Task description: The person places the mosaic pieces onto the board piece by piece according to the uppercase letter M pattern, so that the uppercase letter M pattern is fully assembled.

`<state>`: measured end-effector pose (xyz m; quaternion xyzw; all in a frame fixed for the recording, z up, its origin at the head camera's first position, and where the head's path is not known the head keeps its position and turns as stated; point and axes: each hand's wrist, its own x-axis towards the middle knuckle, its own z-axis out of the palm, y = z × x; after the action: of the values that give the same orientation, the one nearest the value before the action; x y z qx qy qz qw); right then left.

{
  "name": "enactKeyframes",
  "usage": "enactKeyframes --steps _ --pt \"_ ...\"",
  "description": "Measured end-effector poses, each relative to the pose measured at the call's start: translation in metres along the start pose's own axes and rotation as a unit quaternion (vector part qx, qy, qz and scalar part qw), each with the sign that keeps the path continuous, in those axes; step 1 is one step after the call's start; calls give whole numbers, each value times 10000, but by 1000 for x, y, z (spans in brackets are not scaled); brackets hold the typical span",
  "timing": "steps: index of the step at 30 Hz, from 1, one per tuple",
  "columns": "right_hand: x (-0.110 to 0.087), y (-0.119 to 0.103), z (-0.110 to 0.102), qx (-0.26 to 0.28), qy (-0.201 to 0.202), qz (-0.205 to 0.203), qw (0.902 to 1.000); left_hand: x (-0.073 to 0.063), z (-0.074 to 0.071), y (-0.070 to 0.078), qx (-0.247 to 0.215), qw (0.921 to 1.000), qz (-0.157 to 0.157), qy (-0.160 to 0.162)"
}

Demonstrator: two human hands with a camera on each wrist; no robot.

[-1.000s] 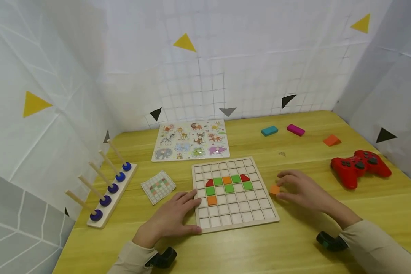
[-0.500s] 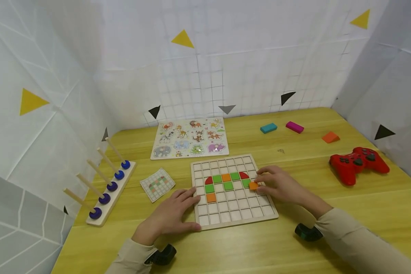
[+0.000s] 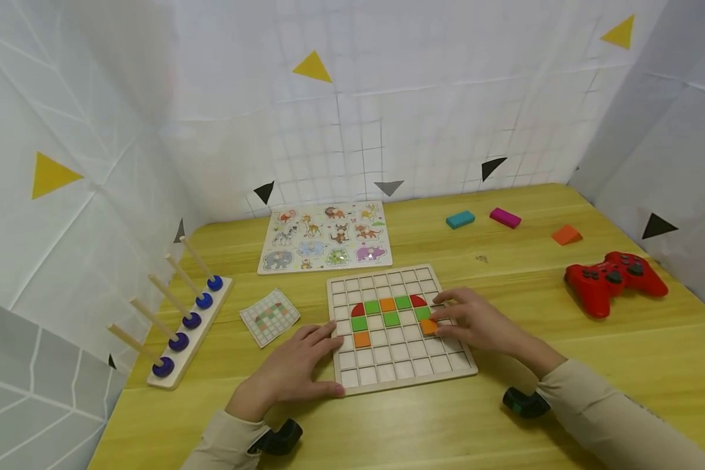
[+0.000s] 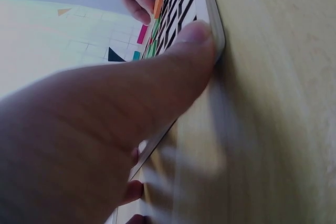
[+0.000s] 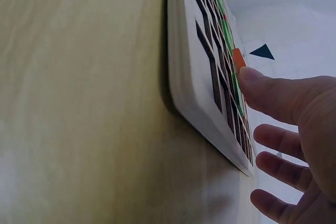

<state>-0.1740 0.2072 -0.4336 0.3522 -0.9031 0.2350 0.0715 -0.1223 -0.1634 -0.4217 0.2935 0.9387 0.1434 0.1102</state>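
A wooden grid board [image 3: 408,367] lies on the table, with green squares, orange squares and two red rounded corner pieces set in its cells. My left hand [image 3: 296,369] rests at the board's left edge, thumb by the near corner, fingers laid along the rim. My right hand [image 3: 476,321] is over the board's right side and pinches an orange square tile [image 3: 428,327] between thumb and fingers. That tile is tilted, just below the green square [image 3: 423,313] on the right. In the left wrist view the orange tile [image 4: 158,6] stands edge-on under the right fingers.
A small pattern card [image 3: 270,317] lies left of the board, beside a peg stand [image 3: 200,339] with blue rings. Behind stands an animal puzzle [image 3: 326,238]. Teal [image 3: 460,219] and magenta blocks [image 3: 505,218], an orange wedge [image 3: 566,235] and a red game controller [image 3: 615,282] lie to the right.
My right hand has carried the orange tile from the table at the right leftward onto the board, then slightly nearer below the green square. My left hand has stayed at the board's edge.
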Motion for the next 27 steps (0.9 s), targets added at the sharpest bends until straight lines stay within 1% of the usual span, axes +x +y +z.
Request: enactKeyframes --steps 9,14,21,27 --pt "-1 -1 1 59 -75 164 9998 0 0 0 23 10000 28 37" --pt "0 -2 2 83 -59 155 9998 0 -1 1 45 10000 17 31" --pt "0 -2 1 68 -120 276 9995 -1 -2 1 -10 10000 24 19" --pt "0 -1 2 42 -108 257 9996 -1 -1 0 17 10000 72 52"
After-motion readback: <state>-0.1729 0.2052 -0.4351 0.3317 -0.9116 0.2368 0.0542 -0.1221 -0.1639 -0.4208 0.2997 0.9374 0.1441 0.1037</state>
